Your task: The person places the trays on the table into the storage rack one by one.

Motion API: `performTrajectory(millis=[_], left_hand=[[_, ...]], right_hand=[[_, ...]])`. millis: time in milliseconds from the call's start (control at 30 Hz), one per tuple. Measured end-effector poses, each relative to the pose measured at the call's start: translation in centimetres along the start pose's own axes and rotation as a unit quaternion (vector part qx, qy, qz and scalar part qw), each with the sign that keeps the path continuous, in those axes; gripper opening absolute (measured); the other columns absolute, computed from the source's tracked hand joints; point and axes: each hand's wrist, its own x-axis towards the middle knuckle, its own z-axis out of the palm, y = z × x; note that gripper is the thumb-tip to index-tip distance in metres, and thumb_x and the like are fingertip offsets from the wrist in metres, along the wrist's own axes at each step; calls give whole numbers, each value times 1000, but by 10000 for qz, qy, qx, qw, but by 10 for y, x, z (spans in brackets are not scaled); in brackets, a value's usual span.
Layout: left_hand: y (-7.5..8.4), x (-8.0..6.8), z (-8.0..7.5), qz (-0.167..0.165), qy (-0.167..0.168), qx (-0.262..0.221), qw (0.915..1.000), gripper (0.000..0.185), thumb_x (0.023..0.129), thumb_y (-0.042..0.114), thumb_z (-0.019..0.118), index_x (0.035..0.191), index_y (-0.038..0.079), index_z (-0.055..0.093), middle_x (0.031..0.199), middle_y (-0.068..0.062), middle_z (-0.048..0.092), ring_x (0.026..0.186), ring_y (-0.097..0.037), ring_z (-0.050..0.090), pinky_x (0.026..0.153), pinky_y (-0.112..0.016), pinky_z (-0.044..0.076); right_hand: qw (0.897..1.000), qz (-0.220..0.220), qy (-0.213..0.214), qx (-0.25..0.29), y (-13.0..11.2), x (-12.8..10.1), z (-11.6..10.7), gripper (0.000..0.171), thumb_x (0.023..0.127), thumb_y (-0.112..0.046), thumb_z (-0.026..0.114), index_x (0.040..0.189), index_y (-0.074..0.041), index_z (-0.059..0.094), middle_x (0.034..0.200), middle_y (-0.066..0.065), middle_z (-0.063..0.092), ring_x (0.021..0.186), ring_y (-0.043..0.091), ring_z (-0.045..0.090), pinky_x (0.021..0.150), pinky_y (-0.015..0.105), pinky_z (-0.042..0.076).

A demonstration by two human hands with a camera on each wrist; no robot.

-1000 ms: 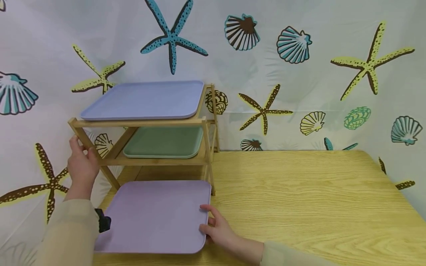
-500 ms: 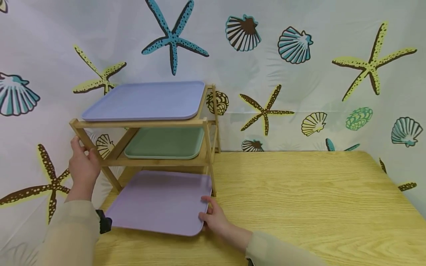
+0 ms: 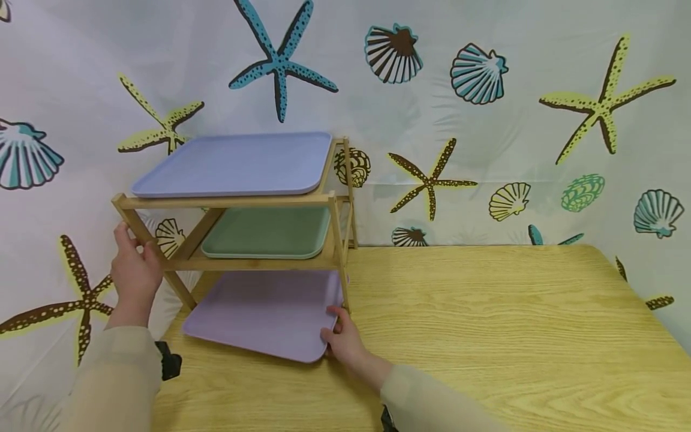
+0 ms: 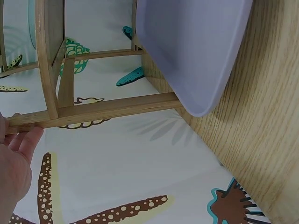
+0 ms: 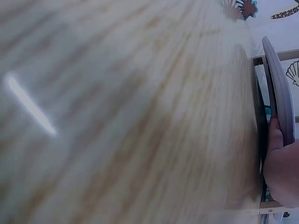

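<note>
A purple tray (image 3: 264, 318) lies partly under the lowest visible shelf of a wooden rack (image 3: 227, 202), slightly turned, its front part sticking out. My right hand (image 3: 348, 342) pinches its right edge near the front corner, thumb above and other fingers partly hidden beneath. With my left hand (image 3: 136, 270) I grip the rack's left front leg; in the left wrist view the fingers (image 4: 29, 142) curl on the wooden bar. A blue tray (image 3: 237, 165) rests on the rack's top, and a green tray (image 3: 267, 233) sits on the shelf below it.
The rack stands on a wood-grain table (image 3: 475, 336) close to the left wall. A cloth (image 3: 486, 138) printed with starfish and shells hangs behind and along both sides. The tabletop stretches away to the right of the rack.
The purple tray has slid backward under the rack and turned a little, my right hand moving with it. My left hand has stayed on the rack leg.
</note>
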Motion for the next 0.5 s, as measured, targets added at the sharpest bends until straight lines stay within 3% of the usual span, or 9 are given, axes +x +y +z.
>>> performTrajectory(millis=[133,233,367,500], left_hand=[[-1,1,1,55,79,14,10000,44,101,14,37,143,12,22,121,-31,57,95,-58,55,79,-64,36],[-1,2,3,91,131,17,9999,44,101,14,37,143,11,23,120,-31,58,94,-59,54,79,-64,36],[-3,2,4,89,142,5,9999,44,101,14,36,143,11,23,121,-32,57,93,-59,53,80,-64,35],[-3,2,5,-13,87,-43,10000,44,102,16,36,144,12,22,123,-31,56,96,-59,52,82,-64,34]], right_hand=[[9997,-126,44,-223,-2,-1,1,40,93,3,54,132,2,45,81,7,53,63,16,56,51,30,49],[9990,-105,-177,-398,-4,-8,0,41,92,1,58,132,2,45,76,6,48,51,13,50,47,30,49],[9961,87,-614,-627,-6,-20,1,47,88,2,66,131,0,47,81,10,51,50,14,52,47,33,52],[9913,94,-714,-1098,-6,-29,4,47,80,4,75,122,-3,54,76,9,49,53,15,54,46,33,51]])
